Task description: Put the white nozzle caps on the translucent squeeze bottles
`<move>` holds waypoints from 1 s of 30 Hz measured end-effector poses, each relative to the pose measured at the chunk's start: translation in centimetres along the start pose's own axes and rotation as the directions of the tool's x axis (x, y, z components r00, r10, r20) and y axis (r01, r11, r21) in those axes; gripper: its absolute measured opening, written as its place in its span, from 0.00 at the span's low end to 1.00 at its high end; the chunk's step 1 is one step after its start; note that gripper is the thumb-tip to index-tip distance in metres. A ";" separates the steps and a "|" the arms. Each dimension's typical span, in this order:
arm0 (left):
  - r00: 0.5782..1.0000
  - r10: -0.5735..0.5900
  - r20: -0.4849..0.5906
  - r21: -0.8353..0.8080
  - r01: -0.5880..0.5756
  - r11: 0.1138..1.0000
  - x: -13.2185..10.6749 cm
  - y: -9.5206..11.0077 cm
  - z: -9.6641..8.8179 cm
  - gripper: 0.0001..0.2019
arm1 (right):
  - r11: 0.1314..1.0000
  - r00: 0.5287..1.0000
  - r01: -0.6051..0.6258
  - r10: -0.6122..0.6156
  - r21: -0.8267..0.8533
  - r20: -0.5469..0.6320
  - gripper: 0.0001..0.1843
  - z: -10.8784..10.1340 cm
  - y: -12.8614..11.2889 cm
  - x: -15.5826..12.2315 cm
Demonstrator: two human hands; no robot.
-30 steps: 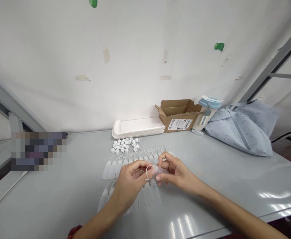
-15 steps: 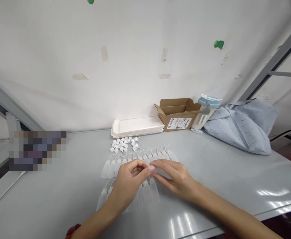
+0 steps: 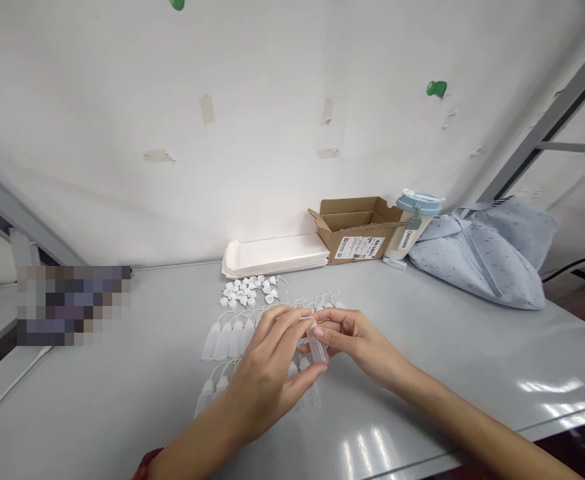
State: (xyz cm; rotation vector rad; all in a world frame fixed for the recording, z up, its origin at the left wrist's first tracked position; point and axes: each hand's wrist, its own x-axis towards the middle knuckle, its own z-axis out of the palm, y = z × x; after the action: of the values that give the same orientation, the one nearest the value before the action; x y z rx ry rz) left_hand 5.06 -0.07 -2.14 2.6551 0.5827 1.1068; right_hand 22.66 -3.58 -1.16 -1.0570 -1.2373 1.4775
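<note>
Between my two hands is a small translucent plastic bottle, tilted over the rows. My left hand is curled around it, with the fingers at its upper end and the thumb by its lower end. The thumb of my right hand presses on its side, and the other fingers close behind it. Below lie two rows of similar bottles with thin curved white strips at their tops, partly hidden by my hands. A cluster of small white caps lies behind the rows.
At the wall stands a stack of white trays. To its right are an open cardboard box, a cup with a blue lid and a light blue bag. A pixelated patch covers something on the left, near a white cable.
My hands have turned the bottle so that its body now shows. My left hand has opened from a pinch to span it, and my right thumb has come onto its side.
</note>
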 end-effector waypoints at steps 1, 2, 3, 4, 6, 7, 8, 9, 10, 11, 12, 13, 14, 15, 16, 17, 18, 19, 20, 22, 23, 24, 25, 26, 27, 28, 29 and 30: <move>1.000 0.021 0.009 0.022 -0.021 1.000 0.0 0.0 0.1 0.21 | 1.000 1.000 0.002 -0.002 0.001 0.010 0.17 0.0 0.0 0.0; 0.999 0.037 0.012 0.038 -0.037 0.999 0.0 0.0 0.1 0.21 | 1.000 1.000 0.001 -0.001 0.001 0.017 0.18 -0.1 0.0 0.0; 0.999 0.048 0.013 0.046 -0.049 0.998 0.0 0.1 0.1 0.21 | 1.000 1.000 -0.005 0.005 -0.001 0.028 0.18 -0.3 -0.1 0.1; 0.999 0.049 0.015 0.042 -0.050 0.998 0.0 0.2 0.2 0.20 | 1.000 0.999 -0.021 0.022 -0.009 0.048 0.18 -0.6 -0.2 0.1; 0.999 0.012 0.037 0.001 -0.012 1.000 -0.1 0.5 0.3 0.20 | 0.995 0.989 -0.088 0.093 -0.053 0.111 0.17 -1.4 -0.5 0.0; 0.998 -0.016 0.062 -0.030 0.017 0.999 -0.3 0.8 0.4 0.20 | 0.987 0.979 -0.133 0.145 -0.095 0.143 0.16 -2.0 -0.7 -0.1; 0.994 -0.042 0.096 -0.061 0.048 0.997 -0.4 1.1 0.6 0.20 | 0.973 0.963 -0.180 0.205 -0.147 0.176 0.15 -2.6 -0.9 -0.1; 0.988 -0.064 0.138 -0.087 0.076 0.993 -0.6 1.4 0.7 0.21 | 0.953 0.941 -0.223 0.265 -0.205 0.208 0.14 -3.1 -1.1 -0.2; 0.981 -0.078 0.180 -0.106 0.098 0.989 -0.8 1.7 0.9 0.21 | 0.930 0.917 -0.259 0.322 -0.263 0.237 0.14 -3.6 -1.2 -0.3; 0.973 -0.082 0.216 -0.120 0.110 0.987 -1.0 1.9 1.1 0.22 | 0.905 0.890 -0.284 0.371 -0.316 0.264 0.13 -3.9 -1.3 -0.4; 0.966 -0.081 0.247 -0.127 0.115 0.985 -1.2 2.1 1.3 0.21 | 0.883 0.865 -0.300 0.412 -0.361 0.286 0.12 -4.2 -1.4 -0.5; 0.959 -0.078 0.273 -0.128 0.116 0.985 -1.3 2.2 1.4 0.21 | 0.862 0.841 -0.313 0.446 -0.399 0.305 0.12 -4.3 -1.4 -0.5; 0.953 -0.074 0.295 -0.122 0.115 0.986 -1.4 2.2 1.5 0.20 | 0.844 0.823 -0.323 0.474 -0.427 0.315 0.11 -4.4 -1.3 -0.5; 0.946 -0.073 0.315 -0.111 0.113 0.987 -1.5 2.2 1.6 0.20 | 0.829 0.809 -0.331 0.495 -0.450 0.318 0.11 -4.3 -1.3 -0.5; 0.938 -0.077 0.339 -0.096 0.115 0.989 -1.5 2.1 1.6 0.19 | 0.816 0.797 -0.338 0.513 -0.468 0.319 0.10 -4.3 -1.2 -0.5; 0.929 -0.084 0.362 -0.080 0.121 0.989 -1.5 2.0 1.5 0.18 | 0.805 0.788 -0.342 0.527 -0.485 0.320 0.10 -4.2 -1.1 -0.5; 0.919 -0.095 0.382 -0.064 0.129 0.990 -1.5 1.9 1.4 0.17 | 0.797 0.782 -0.342 0.535 -0.497 0.319 0.10 -4.0 -1.0 -0.4; 0.912 -0.106 0.397 -0.051 0.137 0.989 -1.5 1.7 1.3 0.17 | 0.792 0.781 -0.339 0.538 -0.508 0.318 0.09 -3.9 -0.9 -0.4; 0.906 -0.115 0.408 -0.039 0.144 0.989 -1.4 1.6 1.2 0.16 | 0.789 0.784 -0.334 0.536 -0.516 0.313 0.09 -3.8 -0.9 -0.4; 0.899 -0.127 0.420 -0.025 0.151 0.988 -1.4 1.5 1.1 0.15 | 0.783 0.792 -0.326 0.532 -0.530 0.300 0.09 -3.7 -0.9 -0.3; 0.897 -0.130 0.424 -0.020 0.153 0.988 -1.4 1.5 1.0 0.14 | 0.780 0.795 -0.323 0.531 -0.536 0.293 0.09 -3.6 -0.9 -0.3; 0.895 -0.133 0.427 -0.016 0.154 0.988 -1.4 1.6 1.0 0.14 | 0.777 0.797 -0.323 0.531 -0.541 0.288 0.09 -3.6 -0.9 -0.2; 0.893 -0.135 0.429 -0.014 0.156 0.988 -1.4 1.7 1.0 0.14 | 0.773 0.795 -0.324 0.535 -0.545 0.285 0.09 -3.6 -0.9 -0.2; 0.891 -0.137 0.432 -0.012 0.158 0.987 -1.4 1.7 1.0 0.14 | 0.770 0.792 -0.327 0.540 -0.548 0.286 0.10 -3.6 -0.8 -0.2; 0.890 -0.139 0.434 -0.011 0.159 0.987 -1.4 1.8 1.1 0.15 | 0.768 0.786 -0.329 0.545 -0.549 0.291 0.09 -3.6 -0.8 -0.1; 0.890 -0.141 0.434 -0.009 0.161 0.987 -1.4 1.8 1.1 0.15 | 0.769 0.781 -0.330 0.548 -0.548 0.299 0.09 -3.6 -0.7 -0.1; 0.889 -0.145 0.435 -0.007 0.165 0.986 -1.5 1.9 1.2 0.15 | 0.771 0.777 -0.328 0.549 -0.547 0.308 0.09 -3.6 -0.7 -0.1; 0.888 -0.148 0.435 -0.004 0.167 0.986 -1.5 1.9 1.3 0.14 | 0.772 0.774 -0.324 0.548 -0.546 0.316 0.08 -3.6 -0.6 -0.1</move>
State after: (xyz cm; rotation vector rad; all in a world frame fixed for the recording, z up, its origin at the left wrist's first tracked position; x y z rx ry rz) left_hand 5.55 -2.43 -3.36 2.6356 0.6571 0.4488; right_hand 26.23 -2.83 -1.03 -1.4524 -1.8384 1.9372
